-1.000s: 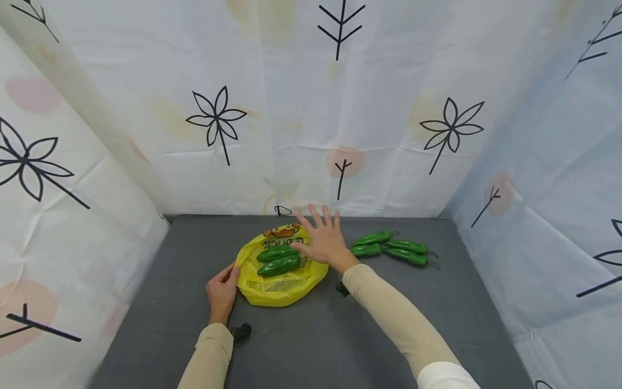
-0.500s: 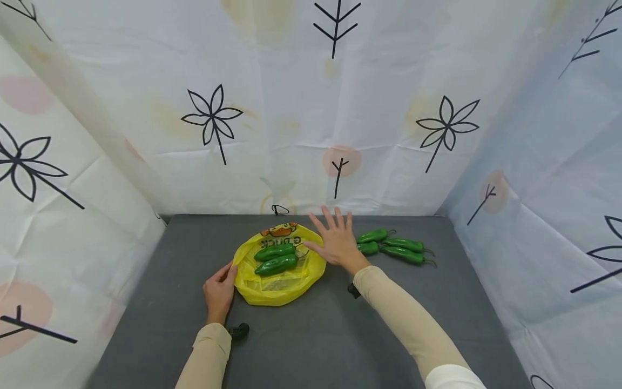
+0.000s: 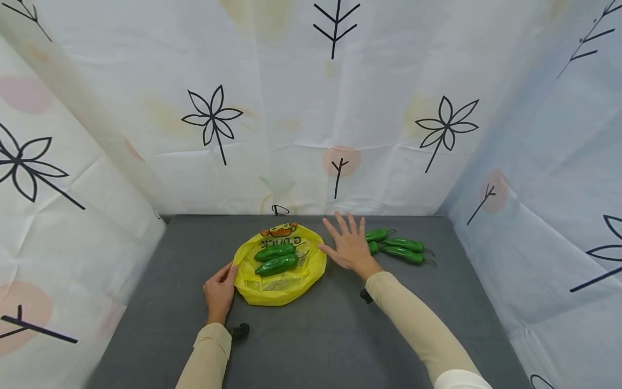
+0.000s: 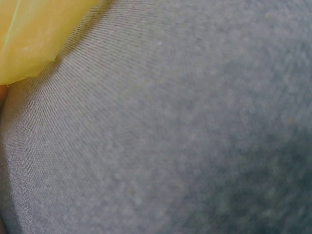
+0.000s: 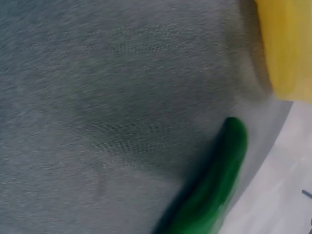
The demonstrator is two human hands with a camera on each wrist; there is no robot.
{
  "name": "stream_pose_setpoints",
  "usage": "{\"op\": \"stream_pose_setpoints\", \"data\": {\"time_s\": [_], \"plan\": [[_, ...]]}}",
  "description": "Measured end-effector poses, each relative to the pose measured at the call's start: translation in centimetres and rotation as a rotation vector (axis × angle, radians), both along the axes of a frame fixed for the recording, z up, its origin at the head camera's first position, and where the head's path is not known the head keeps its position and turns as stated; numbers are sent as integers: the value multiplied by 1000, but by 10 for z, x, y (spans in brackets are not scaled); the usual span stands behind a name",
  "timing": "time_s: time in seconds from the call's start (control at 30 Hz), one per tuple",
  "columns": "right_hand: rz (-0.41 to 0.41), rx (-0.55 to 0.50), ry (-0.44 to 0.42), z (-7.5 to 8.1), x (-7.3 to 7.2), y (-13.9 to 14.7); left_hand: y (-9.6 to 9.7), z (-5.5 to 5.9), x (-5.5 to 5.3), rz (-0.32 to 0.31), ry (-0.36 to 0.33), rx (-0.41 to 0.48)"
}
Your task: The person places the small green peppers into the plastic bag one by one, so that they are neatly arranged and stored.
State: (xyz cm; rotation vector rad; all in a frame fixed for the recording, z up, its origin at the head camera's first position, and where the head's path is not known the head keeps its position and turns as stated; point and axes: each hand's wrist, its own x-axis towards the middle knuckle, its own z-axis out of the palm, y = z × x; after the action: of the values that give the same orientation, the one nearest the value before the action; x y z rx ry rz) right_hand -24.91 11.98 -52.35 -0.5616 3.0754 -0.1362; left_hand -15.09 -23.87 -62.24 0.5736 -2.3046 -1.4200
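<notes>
A yellow plastic bag (image 3: 272, 296) lies opened out at the middle of the table, its rim spread in a ring. Two green peppers, one farther back (image 3: 275, 252) and one nearer (image 3: 277, 265), lie in it. My left hand (image 3: 220, 290) pinches the bag's left rim between thumb and fingers. With fingers spread and nothing held, my right hand (image 3: 351, 249) hovers between the bag's right edge and several green peppers (image 3: 405, 254), partly covering the leftmost ones. In the right wrist view, one blurred green pepper (image 5: 214, 185) shows below the bag's edge (image 5: 287, 53).
The dark grey table (image 3: 311, 346) ends at a white patterned cloth (image 3: 291, 178) hanging behind it, with more cloth on both sides. A small black loop (image 3: 280, 210) shows at the table's back edge. Dark wrist cameras are strapped at both wrists.
My right hand has moved right, from over the bag's right part toward the loose peppers, its fingers still spread. My left hand keeps its hold on the rim.
</notes>
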Motion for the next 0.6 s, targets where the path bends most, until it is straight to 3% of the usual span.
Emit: {"op": "stream_pose_setpoints", "data": {"time_s": [0.17, 0.6], "plan": [[-29, -13, -41, -7, 3, 10, -2, -1, 0, -8, 6, 6], [-53, 35, -1, -22, 11, 39, -2, -1, 0, -5, 8, 12]]}}
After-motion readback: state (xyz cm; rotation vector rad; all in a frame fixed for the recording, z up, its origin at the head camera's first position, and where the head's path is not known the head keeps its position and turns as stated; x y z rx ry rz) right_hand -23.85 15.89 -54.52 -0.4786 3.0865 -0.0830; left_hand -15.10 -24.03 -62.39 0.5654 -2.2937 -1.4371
